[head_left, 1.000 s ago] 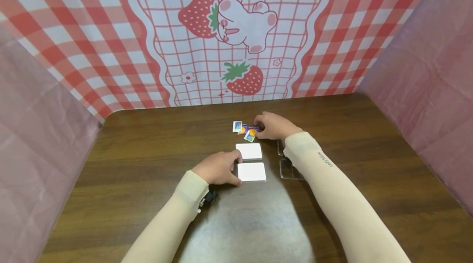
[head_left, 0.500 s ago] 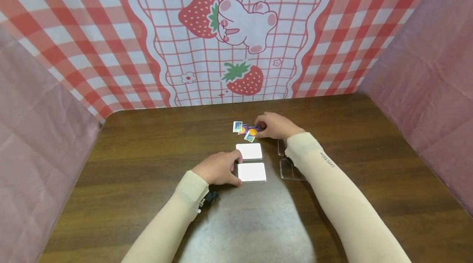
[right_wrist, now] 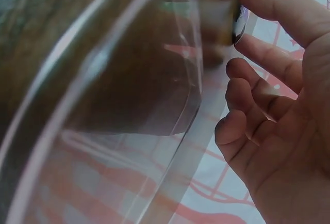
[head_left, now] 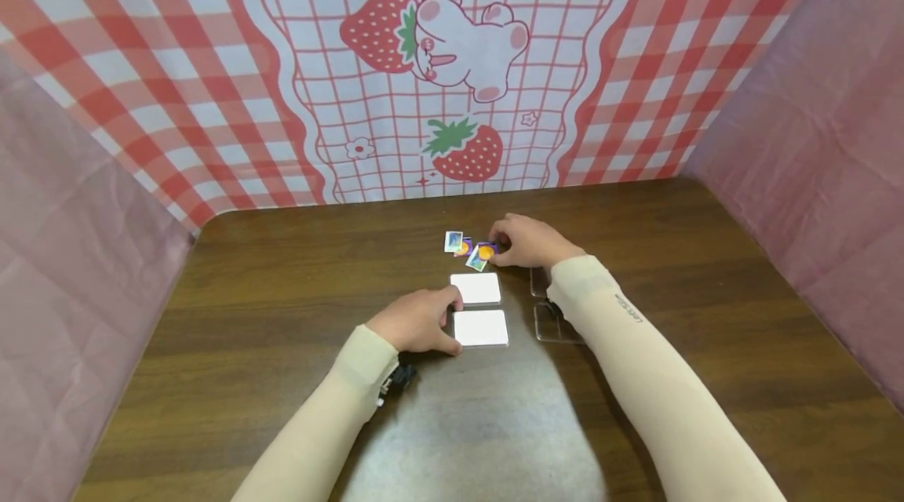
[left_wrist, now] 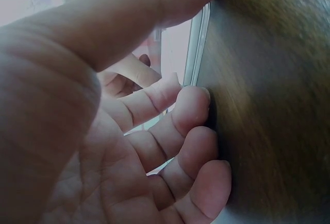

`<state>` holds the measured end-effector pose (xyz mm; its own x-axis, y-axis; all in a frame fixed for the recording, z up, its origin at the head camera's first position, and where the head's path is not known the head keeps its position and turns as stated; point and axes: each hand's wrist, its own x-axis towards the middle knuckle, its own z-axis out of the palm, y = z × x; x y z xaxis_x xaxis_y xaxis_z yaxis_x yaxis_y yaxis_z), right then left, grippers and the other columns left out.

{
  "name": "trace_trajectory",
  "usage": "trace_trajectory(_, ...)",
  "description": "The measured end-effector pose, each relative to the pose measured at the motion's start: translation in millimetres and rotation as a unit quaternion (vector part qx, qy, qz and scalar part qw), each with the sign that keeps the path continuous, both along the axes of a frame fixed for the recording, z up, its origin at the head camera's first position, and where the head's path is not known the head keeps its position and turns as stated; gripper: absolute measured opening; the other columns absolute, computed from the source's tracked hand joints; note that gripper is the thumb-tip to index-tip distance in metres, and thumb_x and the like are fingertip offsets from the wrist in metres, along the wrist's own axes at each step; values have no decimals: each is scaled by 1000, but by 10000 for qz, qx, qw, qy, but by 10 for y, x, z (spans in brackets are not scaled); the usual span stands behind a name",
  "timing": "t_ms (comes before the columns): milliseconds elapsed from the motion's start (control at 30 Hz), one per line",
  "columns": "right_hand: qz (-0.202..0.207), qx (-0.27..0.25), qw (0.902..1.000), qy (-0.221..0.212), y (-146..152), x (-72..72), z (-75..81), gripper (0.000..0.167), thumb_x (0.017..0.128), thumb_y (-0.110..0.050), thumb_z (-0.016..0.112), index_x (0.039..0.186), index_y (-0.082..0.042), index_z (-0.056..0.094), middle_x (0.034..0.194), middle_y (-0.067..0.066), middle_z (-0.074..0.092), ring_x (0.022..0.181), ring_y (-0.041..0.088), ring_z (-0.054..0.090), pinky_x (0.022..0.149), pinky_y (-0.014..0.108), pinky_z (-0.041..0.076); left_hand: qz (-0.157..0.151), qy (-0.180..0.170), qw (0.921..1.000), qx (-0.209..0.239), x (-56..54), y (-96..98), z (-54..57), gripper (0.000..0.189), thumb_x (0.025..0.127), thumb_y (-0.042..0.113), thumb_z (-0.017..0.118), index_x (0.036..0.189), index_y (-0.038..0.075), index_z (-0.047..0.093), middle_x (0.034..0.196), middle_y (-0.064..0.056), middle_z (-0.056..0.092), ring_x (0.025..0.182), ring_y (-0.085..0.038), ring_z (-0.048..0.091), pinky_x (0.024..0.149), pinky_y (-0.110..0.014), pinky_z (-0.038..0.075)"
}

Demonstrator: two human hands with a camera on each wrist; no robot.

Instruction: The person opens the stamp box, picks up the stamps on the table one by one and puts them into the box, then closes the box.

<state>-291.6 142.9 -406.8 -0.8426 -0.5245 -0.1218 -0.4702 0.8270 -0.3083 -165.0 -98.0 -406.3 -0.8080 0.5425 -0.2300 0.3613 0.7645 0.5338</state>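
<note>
My left hand rests on the table and holds the near flat white case by its left end, thumb at one corner and index finger at the other. In the left wrist view the edge of this case shows clear rims. A second white case lies just behind it. Farther back, my right hand pinches the edge of a small purple card with an orange circle. The right wrist view shows this thin shiny card nearly edge-on between thumb and index finger, the other fingers loosely curled.
Small picture cards lie beside the pinched one, partly overlapping. Under the right forearm are clear plastic trays, partly hidden. A checked strawberry cloth hangs behind the wooden table, with pink cloth at the sides.
My right hand has shifted slightly to the right, and the purple card has slid a little the same way. The left hand and both white cases stay in place.
</note>
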Motion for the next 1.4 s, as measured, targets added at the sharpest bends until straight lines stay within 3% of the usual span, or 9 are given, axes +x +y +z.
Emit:
trace_trajectory(533, -142, -559, 9982, 187, 155, 142, 96, 37, 90, -34, 81, 118, -13, 71, 113, 4, 59, 102, 23, 62, 92, 47, 52, -11, -31, 10000, 53, -5, 17, -9, 50, 80, 34, 89, 116, 16, 58, 87, 1, 59, 76, -16, 57, 75, -35, 48)
trace_trajectory(733, -159, -791, 9963, 284, 205, 293, 137, 37, 90, -34, 81, 120, -15, 70, 116, 2, 59, 103, 21, 62, 92, 47, 52, -11, -57, 10000, 0, -13, 17, -18, 51, 80, 35, 88, 117, 16, 58, 88, 1, 60, 77, -15, 57, 75, -35, 48)
trace_trajectory(1000, -143, -974, 9943, 409, 245, 515, 194, 39, 90, -34, 81, 122, -14, 70, 119, 5, 60, 95, 24, 59, 83, 44, 51, -17, -46, 10000, 32, -28, 7, -25, 51, 80, 35, 88, 117, 17, 58, 88, 1, 60, 77, -15, 57, 75, -35, 48)
trace_trajectory(1267, -167, -1052, 9926, 582, 318, 658, 189, 37, 88, -32, 84, 117, -15, 70, 116, 2, 59, 97, 22, 66, 84, 44, 56, 49, -120, 9999, 30, -17, 6, -6, 52, 80, 35, 89, 117, 17, 57, 88, 0, 59, 77, -16, 56, 74, -35, 47)
trace_trajectory(1400, -106, -1071, 9920, 655, 316, 736, 215, 35, 87, -32, 84, 115, -16, 70, 116, 1, 59, 90, 23, 67, 78, 41, 57, 63, -175, 9998, 41, -10, 10, -1, 52, 80, 36, 89, 117, 17, 57, 88, 0, 59, 77, -16, 56, 74, -35, 47)
